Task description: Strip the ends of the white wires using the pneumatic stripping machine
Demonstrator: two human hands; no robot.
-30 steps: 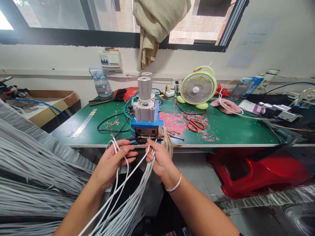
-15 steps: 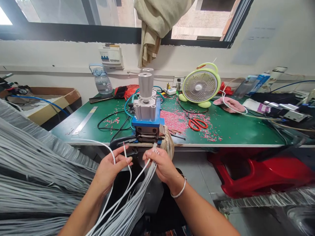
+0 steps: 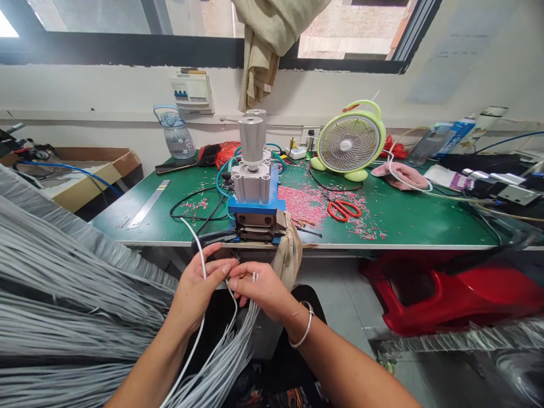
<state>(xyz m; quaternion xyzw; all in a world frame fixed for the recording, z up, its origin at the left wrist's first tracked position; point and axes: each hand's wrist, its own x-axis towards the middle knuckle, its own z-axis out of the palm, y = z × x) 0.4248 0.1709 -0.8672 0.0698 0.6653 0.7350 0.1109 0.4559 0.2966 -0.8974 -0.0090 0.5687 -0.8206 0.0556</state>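
Observation:
My left hand (image 3: 203, 286) is closed, thumb and forefinger pinching a thin white cable (image 3: 233, 303) near its end, while a second white cable (image 3: 193, 343) passes behind its fingers and sticks up past them. Right beside it, my right hand (image 3: 260, 289) is closed around a bundle of white cables (image 3: 221, 362) that hangs down toward my lap; its fingertips meet those of the left hand. The pinched cable's tip is hidden by the fingers. Just beyond both hands, a pneumatic press (image 3: 254, 187) with a silver cylinder and blue base stands at the table edge.
Many more grey-white cables (image 3: 76, 272) lie at the left. On the green table (image 3: 425, 226) are red-handled scissors (image 3: 343, 211), pink and white scraps (image 3: 301, 205), a green fan (image 3: 351, 141), a steel ruler (image 3: 148, 205) and a water bottle (image 3: 176, 133). A red stool (image 3: 459, 294) stands at right.
My right hand has moved left and down with the bundle until its fingertips meet my left hand's. The cable tip that stuck up from the left fingers is now hidden.

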